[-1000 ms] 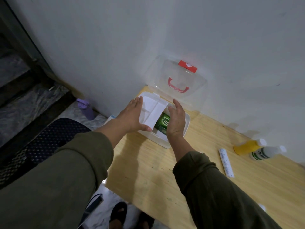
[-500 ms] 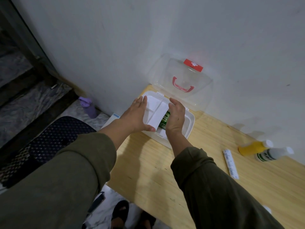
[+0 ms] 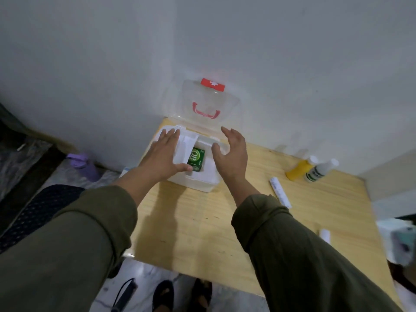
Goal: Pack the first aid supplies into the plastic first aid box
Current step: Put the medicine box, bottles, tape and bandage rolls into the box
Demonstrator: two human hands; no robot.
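Observation:
The white plastic first aid box (image 3: 202,184) stands open at the far left of the wooden table, its clear lid (image 3: 208,104) with red handle leaning on the wall. Inside lies a green packet (image 3: 197,159) beside a white divider tray (image 3: 184,147). My left hand (image 3: 163,157) lies flat on that tray, thumb touching the packet. My right hand (image 3: 231,154) hovers over the box's right side, fingers spread, holding nothing. On the table to the right lie a white roll (image 3: 280,192), a yellow bottle (image 3: 300,167) and a white bottle with green print (image 3: 320,167).
A small white item (image 3: 325,236) lies near the table's right part. A purple bottle (image 3: 84,166) stands on the floor at left, next to a dark mat (image 3: 38,210). My sandalled feet (image 3: 182,293) show below the table's near edge. A white object (image 3: 398,242) sits at the right edge.
My right hand has lifted off the green packet and opened, moving right over the box's edge. My left hand stays on the divider tray. The camera has pulled back.

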